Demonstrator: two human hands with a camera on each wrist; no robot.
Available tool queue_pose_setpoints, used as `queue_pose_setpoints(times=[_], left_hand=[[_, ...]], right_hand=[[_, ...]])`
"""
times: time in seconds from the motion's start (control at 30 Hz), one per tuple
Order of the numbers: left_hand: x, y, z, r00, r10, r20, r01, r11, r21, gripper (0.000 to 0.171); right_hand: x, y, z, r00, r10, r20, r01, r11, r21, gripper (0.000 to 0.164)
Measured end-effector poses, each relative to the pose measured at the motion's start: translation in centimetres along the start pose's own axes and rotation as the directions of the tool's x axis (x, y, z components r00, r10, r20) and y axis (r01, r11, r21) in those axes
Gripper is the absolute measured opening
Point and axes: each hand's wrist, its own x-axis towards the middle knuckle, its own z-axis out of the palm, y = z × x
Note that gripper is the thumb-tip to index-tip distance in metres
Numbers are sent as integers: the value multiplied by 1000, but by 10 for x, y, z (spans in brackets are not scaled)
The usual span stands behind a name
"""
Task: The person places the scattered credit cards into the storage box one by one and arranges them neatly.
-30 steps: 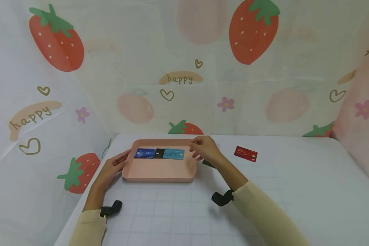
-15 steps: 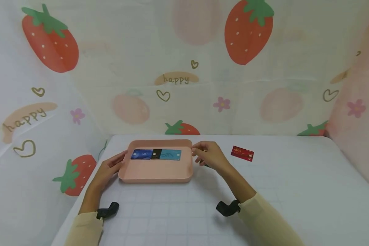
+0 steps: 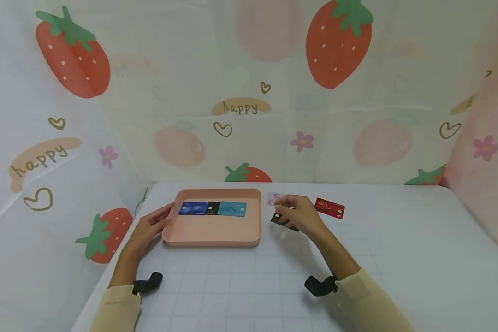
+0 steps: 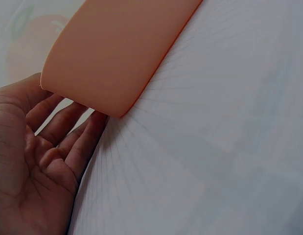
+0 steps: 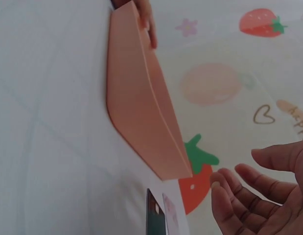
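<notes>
A shallow pink tray [image 3: 211, 232] stands on the table. Along its back half lie a blue VIP card [image 3: 192, 208], a black card [image 3: 213, 208] and a light blue card [image 3: 234, 209] in a row, the black one partly covered. My left hand [image 3: 151, 229] rests against the tray's left side with extended fingers; some fingertips are hidden behind the tray wall [image 4: 112, 54] in the left wrist view. To the tray's right, my right hand [image 3: 300, 214] hovers, fingers loosely bent and holding nothing, over a dark card [image 3: 280, 220] that it partly hides.
A red VIP card [image 3: 330, 208] lies right of my right hand. Behind that hand, a pale pink-patterned card [image 3: 274, 198] is partly covered. A strawberry-print curtain [image 3: 336, 133] borders the white table [image 3: 232, 286] at the back and sides.
My right hand has moved from the tray's right rim to the right, over the dark card. The pale patterned card has come into view. The left hand stays at the tray.
</notes>
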Motion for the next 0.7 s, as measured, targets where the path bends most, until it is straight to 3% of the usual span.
queue_pose_setpoints(times=[0.7], left_hand=[[0, 0, -1, 1000, -15, -1, 14, 1000, -7, 59]], right_hand=[[7, 36, -14, 998, 22, -66, -27, 997, -78, 28]])
